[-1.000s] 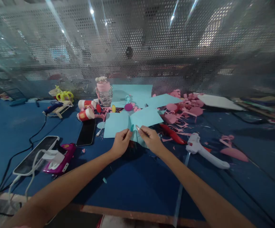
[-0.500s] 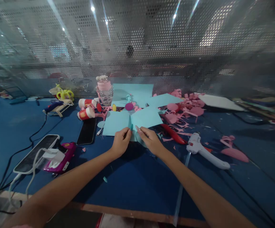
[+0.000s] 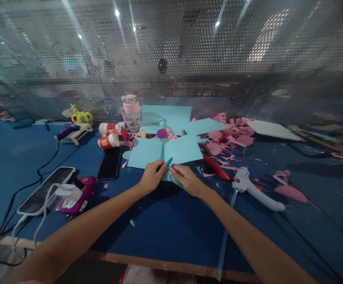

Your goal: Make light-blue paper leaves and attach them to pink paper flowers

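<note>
Both my hands meet at the near edge of the light blue paper sheets (image 3: pixel 175 150): my left hand (image 3: pixel 151 176) and right hand (image 3: pixel 186 179) pinch a small teal paper piece (image 3: pixel 169 161) between fingertips, closed on it (steadying it from both ends). A white glue gun (image 3: pixel 255 189) lies near my right.

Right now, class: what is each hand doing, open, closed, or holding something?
Left hand: closed, pinching a small teal paper piece.
Right hand: fingers pinched at the same piece, resting on the light blue paper.
</note>
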`<move>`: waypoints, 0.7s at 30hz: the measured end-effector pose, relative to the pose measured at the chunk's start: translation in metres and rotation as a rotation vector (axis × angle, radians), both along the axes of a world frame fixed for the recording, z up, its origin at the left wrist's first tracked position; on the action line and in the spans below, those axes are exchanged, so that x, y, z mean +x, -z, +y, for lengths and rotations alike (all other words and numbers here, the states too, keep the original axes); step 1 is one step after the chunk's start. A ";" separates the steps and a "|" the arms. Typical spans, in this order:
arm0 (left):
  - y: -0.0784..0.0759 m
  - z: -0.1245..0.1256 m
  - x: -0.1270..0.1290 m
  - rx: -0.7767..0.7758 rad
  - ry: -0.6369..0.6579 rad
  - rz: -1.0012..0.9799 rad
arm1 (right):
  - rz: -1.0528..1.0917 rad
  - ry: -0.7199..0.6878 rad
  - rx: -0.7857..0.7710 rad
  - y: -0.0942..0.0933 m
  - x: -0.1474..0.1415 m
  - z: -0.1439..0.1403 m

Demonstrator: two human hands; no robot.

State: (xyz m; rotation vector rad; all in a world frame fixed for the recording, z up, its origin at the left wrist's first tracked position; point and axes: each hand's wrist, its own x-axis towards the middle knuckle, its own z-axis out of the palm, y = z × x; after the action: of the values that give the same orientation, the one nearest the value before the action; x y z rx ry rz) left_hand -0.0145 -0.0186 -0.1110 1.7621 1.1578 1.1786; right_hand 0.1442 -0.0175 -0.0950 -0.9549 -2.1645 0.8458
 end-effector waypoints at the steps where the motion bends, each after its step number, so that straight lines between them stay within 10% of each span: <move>1: -0.001 -0.001 0.001 0.003 0.002 0.004 | 0.022 -0.017 -0.008 0.000 0.001 -0.001; 11: -0.005 0.003 -0.002 -0.167 0.052 -0.292 | 0.038 -0.016 -0.195 0.001 0.002 -0.003; 21: 0.002 0.001 -0.003 -0.054 0.005 -0.112 | 0.133 0.015 -0.113 -0.006 0.006 -0.006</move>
State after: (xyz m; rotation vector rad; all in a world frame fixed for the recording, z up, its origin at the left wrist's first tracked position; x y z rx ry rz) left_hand -0.0178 -0.0179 -0.1133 1.6364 1.1082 1.2161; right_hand 0.1499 -0.0231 -0.0887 -0.9410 -2.0116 1.0043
